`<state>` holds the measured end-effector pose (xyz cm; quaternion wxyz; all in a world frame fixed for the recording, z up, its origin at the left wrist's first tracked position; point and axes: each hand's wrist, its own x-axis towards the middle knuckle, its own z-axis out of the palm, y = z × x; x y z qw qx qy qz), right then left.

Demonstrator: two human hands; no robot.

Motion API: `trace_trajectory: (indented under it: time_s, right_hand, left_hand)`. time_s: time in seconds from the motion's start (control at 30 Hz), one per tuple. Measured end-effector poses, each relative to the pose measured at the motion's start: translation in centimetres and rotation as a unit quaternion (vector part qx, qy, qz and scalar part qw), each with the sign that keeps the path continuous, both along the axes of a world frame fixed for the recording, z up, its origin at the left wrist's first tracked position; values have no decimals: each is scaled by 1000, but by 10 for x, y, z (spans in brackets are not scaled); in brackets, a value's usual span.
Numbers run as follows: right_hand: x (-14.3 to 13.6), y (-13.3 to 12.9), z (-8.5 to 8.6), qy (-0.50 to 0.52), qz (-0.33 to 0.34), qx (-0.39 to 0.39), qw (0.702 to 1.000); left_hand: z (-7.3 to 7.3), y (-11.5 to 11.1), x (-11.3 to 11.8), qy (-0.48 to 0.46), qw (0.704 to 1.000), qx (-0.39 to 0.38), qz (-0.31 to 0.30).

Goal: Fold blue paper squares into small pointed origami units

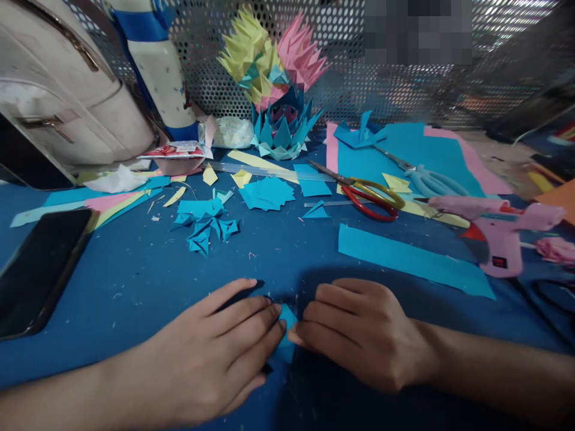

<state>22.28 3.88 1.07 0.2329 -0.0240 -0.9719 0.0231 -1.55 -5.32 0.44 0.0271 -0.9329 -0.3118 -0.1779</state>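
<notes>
A small piece of blue paper lies low on the blue table between my two hands, largely covered by fingers. My left hand presses it from the left, its fingers bent together over the paper and its index finger lifted apart. On the right side, my right hand is curled closed, thumb and fingertips at the paper's edge. Beyond the hands sit folded blue paper pieces and a stack of blue paper pieces. To the right is a long blue paper strip.
Red-and-yellow-handled scissors, light-blue-handled scissors and a pink glue gun lie at the right. A phone rests at the left. Along the back are a backpack, a bottle and folded paper flowers before a perforated metal panel.
</notes>
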Motion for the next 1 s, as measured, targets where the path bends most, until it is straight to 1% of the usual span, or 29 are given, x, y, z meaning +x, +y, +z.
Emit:
trace_trajectory:
  time_s: [0.03, 0.1, 0.17, 0.23, 0.33, 0.43, 0.53, 0.6, 0.67, 0.77, 0.9, 1.0]
  right_hand:
    - [0, 1, -1, 0, -4, -20, 1000]
    - [-1, 5, -3, -1, -14, -90, 996]
    - [-2, 9, -3, -6, -29, -181, 983]
    - [-2, 12, -2, -12, -45, -255, 966]
    - [-3, 15, 1, -10, -62, -303, 951]
    - [-5, 14, 1, 1, -80, -320, 944]
    - [-6, 13, 2, 7, -86, -336, 938]
    - [-6, 13, 4, 4, -88, -333, 939]
    - [-6, 12, 5, -10, -98, -311, 945]
    - [-6, 11, 4, -28, -107, -272, 956]
    - [-1, 6, 0, -10, -85, -250, 965]
    - [2, 2, -1, -5, -74, -254, 964]
  left_hand:
    - [0, 0, 0, 1, 1000, -2, 1]
    - [-1, 0, 0, 0, 1000, -3, 3]
    - [-2, 0, 0, -8, 1000, 4, 7]
    - [-3, -1, 1, -16, 1000, 20, 6]
    - [-1, 1, 3, -11, 999, 52, -12]
    - [4, 5, 6, -3, 996, 78, -35]
    - [10, 5, 12, 1, 992, 116, -45]
    - [13, 3, 16, 13, 988, 148, -39]
    - [15, -2, 22, 28, 985, 168, -16]
    - [14, -10, 28, 32, 986, 165, 17]
    - [7, -17, 28, 29, 987, 153, 24]
    - [1, -18, 22, 27, 992, 124, 26]
